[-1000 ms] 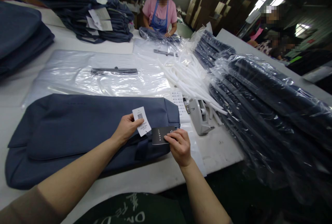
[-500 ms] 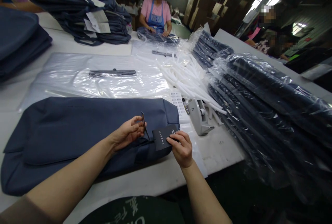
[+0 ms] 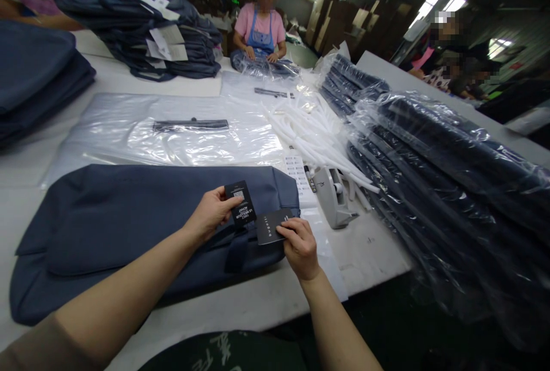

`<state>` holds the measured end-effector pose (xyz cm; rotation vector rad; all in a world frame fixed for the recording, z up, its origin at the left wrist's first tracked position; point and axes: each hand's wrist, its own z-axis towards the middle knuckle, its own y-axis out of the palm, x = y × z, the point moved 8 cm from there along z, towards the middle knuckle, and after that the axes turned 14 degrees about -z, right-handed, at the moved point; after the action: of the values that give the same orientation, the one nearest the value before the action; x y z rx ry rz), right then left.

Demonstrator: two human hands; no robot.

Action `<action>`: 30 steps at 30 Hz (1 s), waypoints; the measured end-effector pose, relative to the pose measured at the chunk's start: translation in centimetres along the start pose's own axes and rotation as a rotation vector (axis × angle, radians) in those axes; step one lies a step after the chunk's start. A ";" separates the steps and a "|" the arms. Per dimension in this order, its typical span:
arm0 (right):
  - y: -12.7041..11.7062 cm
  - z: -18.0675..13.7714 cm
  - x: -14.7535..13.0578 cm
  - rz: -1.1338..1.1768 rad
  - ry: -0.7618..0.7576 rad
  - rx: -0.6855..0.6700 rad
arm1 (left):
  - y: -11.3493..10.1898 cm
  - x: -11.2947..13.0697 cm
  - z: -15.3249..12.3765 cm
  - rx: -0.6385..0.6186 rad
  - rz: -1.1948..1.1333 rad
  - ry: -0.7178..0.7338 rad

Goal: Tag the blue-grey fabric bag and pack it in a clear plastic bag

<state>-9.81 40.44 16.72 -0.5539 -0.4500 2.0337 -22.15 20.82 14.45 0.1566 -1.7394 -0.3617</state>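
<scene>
The left hand (image 3: 211,213) pinches a dark tag (image 3: 241,203) with a code and white print, held up above the navy bag (image 3: 129,222). The right hand (image 3: 299,245) grips a second tag (image 3: 271,226), dark with small lettering, just beside the first; both hands are closed on their tags and close together over the bag's right end. The bag lies flat at the near edge of the white counter (image 3: 369,245). Just right of it stands a grey tape dispenser (image 3: 332,196), with a label sheet (image 3: 296,173) and white tubes (image 3: 318,136) behind. Clear bags (image 3: 172,130) lie beyond. Wrapped navy stacks (image 3: 451,159) fill the right side; unwrapped bags (image 3: 146,32) are piled far left. A person (image 3: 260,30) in pink works at the far end.
</scene>
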 end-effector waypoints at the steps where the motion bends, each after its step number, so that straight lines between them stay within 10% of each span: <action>1: -0.2 -0.2 -0.2 -0.025 -0.017 0.018 | -0.1 0.0 0.0 0.014 0.020 0.006; 7: -0.8 0.5 -1.7 -0.124 -0.189 0.006 | -0.5 0.4 0.2 0.040 0.156 0.094; 13: 0.5 4.6 -1.3 -0.120 -0.229 -0.330 | 0.8 2.3 0.0 -0.014 0.320 0.240; 22: 3.2 12.0 -2.4 -0.253 -0.469 -0.667 | 7.3 2.4 1.5 -0.386 0.388 0.007; 30: 3.6 14.0 -3.3 -0.203 -0.488 -0.705 | 7.3 1.8 2.1 -0.358 0.267 -0.196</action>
<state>-18.56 34.52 27.10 -0.3863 -1.4855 1.7699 -23.84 27.41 18.19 -0.3772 -1.8278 -0.4968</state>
